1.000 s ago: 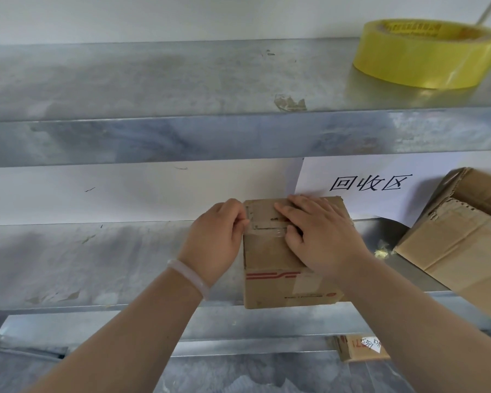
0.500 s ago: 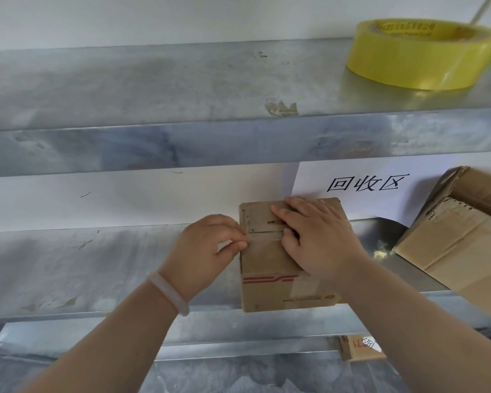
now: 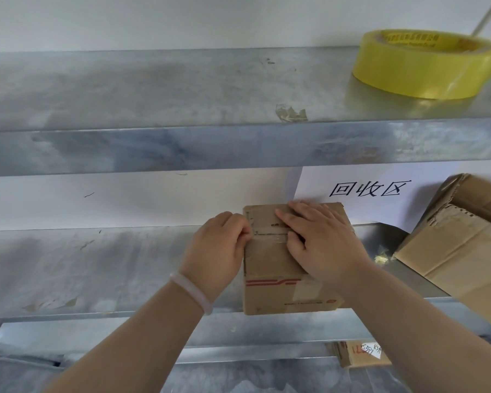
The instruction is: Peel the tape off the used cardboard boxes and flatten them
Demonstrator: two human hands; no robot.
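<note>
1. The small box (image 3: 278,296) stands on the metal shelf (image 3: 97,273), its top flaps closed under a strip of clear tape (image 3: 270,239) running across the seam.
2. Half a second ago the left hand (image 3: 216,251) had drawn a little away from the box's left side. Now it is back against the top left edge, just where the tape folds over.
3. Its grip is narrow: fingers curled, thumb and forefinger pinched together on what looks like the tape's end. How much tape it really has, I cannot tell.
4. The right hand (image 3: 323,245) has hardly moved. It lies flat on the box's top, fingers straight and pointing left, pressing the box down and holding nothing.
5. The tape has not visibly lifted in that time, so I take this as a fresh try at picking the end loose. Peeling has barely started and flattening is a long way off.
6. A larger box (image 3: 465,251) waits well to the right of the small box, and a yellow tape roll (image 3: 425,69) sits on the shelf above it, to the right.
</note>
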